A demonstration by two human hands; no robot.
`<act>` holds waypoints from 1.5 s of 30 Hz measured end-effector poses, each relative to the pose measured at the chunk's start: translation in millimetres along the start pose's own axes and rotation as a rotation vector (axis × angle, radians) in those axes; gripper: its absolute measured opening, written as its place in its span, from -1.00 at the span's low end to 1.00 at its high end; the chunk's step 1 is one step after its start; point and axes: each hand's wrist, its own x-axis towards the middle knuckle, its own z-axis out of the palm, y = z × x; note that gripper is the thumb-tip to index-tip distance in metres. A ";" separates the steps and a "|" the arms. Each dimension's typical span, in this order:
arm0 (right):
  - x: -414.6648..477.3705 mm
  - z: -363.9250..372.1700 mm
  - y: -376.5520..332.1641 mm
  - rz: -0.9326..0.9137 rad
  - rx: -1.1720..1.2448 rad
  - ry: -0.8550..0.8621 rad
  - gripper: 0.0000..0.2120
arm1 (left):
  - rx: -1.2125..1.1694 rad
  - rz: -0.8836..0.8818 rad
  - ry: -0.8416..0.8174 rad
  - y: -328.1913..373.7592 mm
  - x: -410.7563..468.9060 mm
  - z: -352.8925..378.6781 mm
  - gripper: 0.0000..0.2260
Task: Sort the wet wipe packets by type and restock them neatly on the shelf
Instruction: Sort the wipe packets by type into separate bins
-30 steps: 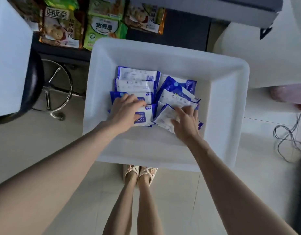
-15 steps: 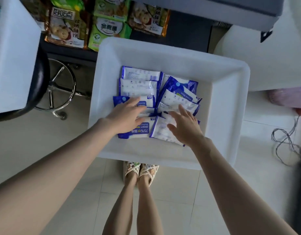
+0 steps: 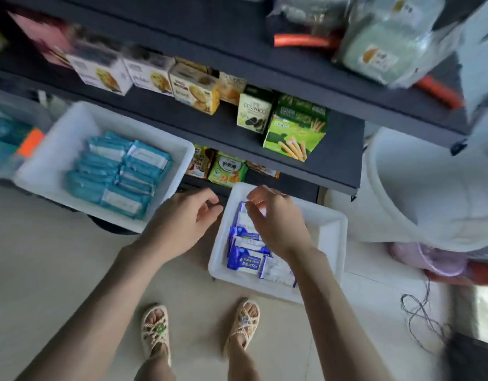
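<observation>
Wipe packets (image 3: pixel 245 261) in white bin (image 3: pixel 331 232); right hand (image 3: pixel 276 224) over them.

- left grip (image 3: pixel 182 220) and right grip (image 3: pixel 277 224) bare
- left forearm (image 3: pixel 100 298) and right forearm (image 3: pixel 331 303) bare down to the picture's lower edge
- left shin (image 3: pixel 155 371) and right shin (image 3: pixel 243 362) bare
- left sandal (image 3: pixel 155 329) and right sandal (image 3: pixel 244 323) open-toed, cream, woven from crossing straps; a small greenish ornament on the left one's straps, a paler one on the right
</observation>
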 end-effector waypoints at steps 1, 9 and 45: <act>-3.4 -2.6 -25.7 -0.037 0.012 0.025 -0.84 | -0.005 0.002 0.051 -0.1 -10.8 -25.0 -0.85; -34.2 67.5 -230.4 -0.169 0.051 0.045 -0.83 | -0.101 -0.098 0.260 -90.8 -127.2 -197.6 -0.72; 343.8 470.5 -624.5 0.251 0.197 -0.211 -0.82 | -0.203 -0.415 0.005 -647.3 39.1 -547.8 -0.88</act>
